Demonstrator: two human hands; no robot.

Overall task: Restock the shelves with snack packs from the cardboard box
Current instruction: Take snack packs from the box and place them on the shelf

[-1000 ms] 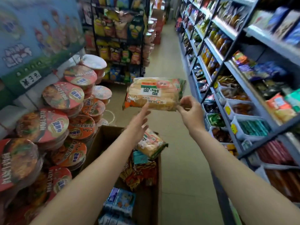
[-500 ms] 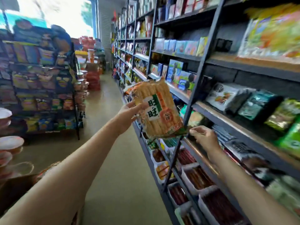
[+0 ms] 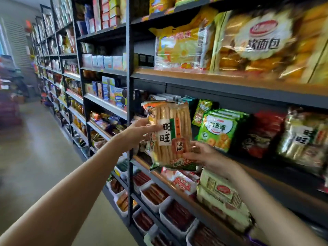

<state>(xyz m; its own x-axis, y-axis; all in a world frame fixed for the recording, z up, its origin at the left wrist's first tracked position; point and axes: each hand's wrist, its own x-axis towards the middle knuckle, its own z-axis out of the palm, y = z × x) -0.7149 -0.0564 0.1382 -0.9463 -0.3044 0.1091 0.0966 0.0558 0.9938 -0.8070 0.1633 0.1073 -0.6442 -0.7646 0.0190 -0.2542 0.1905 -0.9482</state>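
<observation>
Shop aisle floor [image 3: 44, 157] lies beside dark shelves [image 3: 230, 86]; left hand [image 3: 136, 134] and right hand [image 3: 205, 155] pinch an upright rice-cracker pack [image 3: 170, 134] at the shelf's front edge.

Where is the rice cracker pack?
In the head view's middle, the rice cracker pack stands upright between left hand and right hand, left of the green packs.

Upright clear-windowed rice cracker pack [image 3: 171, 134] sits in front of the dark metal shelf unit [image 3: 130, 96], left hand [image 3: 137, 133] on its left edge, right hand [image 3: 204, 155] under its lower right. Green biscuit bags [image 3: 215, 132] stand right of the pack on the shelf; white trays of sausages [image 3: 154, 194] lie below it.
</observation>
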